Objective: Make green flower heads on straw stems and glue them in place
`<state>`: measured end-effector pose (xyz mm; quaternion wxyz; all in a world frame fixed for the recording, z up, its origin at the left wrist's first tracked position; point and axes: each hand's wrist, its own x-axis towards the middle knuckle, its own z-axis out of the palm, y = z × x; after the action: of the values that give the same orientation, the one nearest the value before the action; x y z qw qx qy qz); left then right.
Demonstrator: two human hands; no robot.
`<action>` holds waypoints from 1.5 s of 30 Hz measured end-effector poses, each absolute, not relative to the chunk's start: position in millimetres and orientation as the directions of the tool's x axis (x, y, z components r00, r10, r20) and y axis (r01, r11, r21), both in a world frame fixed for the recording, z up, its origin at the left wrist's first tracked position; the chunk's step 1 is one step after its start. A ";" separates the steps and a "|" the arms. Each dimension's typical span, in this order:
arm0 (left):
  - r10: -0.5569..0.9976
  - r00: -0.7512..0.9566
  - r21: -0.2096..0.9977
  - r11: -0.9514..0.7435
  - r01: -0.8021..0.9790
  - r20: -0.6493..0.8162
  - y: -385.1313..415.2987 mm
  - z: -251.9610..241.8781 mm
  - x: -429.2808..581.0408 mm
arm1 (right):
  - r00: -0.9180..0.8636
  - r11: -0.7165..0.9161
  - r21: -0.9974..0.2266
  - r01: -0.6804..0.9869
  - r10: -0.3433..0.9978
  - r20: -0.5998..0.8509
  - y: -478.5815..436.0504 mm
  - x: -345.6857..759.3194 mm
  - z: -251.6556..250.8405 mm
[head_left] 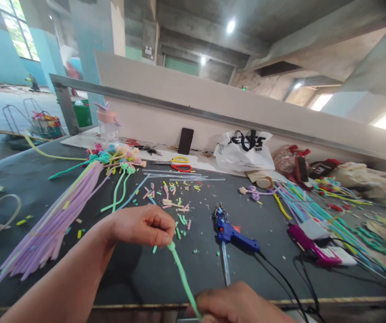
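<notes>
A light green pipe cleaner [181, 273] is stretched between my two hands above the front of the dark table. My left hand [146, 226] is closed, pinching its upper end between thumb and fingers. Low in the picture, my right hand [236, 305] is closed round the lower end; it is slightly blurred and partly cut off by the frame. Just beyond my left hand lie short cut pieces of pipe cleaner [179, 220] in green, pink and yellow. Right of the hands rests a blue hot glue gun [233, 235] with a clear glue stick [225, 262] in its back.
A bundle of lilac pipe cleaners [68, 202] lies left, blue ones [309, 206] right. Behind are scissors [179, 163], clear glue sticks [179, 175], a phone [186, 141], a bottle [108, 125] and a white bag [243, 152]. A magenta power strip [314, 249] and cables lie right.
</notes>
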<state>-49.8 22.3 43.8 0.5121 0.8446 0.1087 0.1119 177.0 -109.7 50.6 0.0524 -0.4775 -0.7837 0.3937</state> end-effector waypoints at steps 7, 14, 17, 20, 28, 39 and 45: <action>0.172 0.981 0.918 -0.365 0.152 -0.094 14.6 35.7 -34.2 | -0.422 -0.385 -0.922 -0.037 0.842 -0.335 -100.0 139.1 7.3; 0.242 0.970 0.934 -0.354 0.055 0.035 13.2 34.1 -34.2 | -0.386 -0.487 -0.820 -0.302 0.848 -0.362 -98.5 132.6 6.1; 0.317 0.947 0.938 -0.340 0.063 0.052 12.3 34.8 -33.9 | -0.387 -0.484 -0.799 -0.358 0.855 -0.345 -98.9 133.6 9.0; 0.336 0.940 0.934 -0.353 0.060 0.067 11.7 34.2 -32.1 | -0.402 -0.481 -0.790 -0.380 0.855 -0.328 -98.9 133.6 7.9; 0.296 0.942 0.923 -0.384 -0.035 0.159 11.0 29.4 -31.1 | -0.453 -0.460 -0.794 -0.398 0.851 -0.266 -96.9 133.0 -2.8; 0.313 0.944 0.835 -0.544 0.090 0.102 16.0 29.7 -29.9 | -0.276 0.341 -0.747 0.571 0.937 0.216 -95.7 129.6 -6.2; 0.333 0.935 0.802 -0.589 0.103 0.124 14.4 29.1 -25.1 | -0.237 0.338 -0.724 0.602 0.941 0.243 -94.3 127.9 -14.2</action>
<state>-25.1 14.4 29.1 0.4363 0.8815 0.1238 0.1317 127.9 -94.3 -14.2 0.3373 -0.5174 -0.7452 0.2514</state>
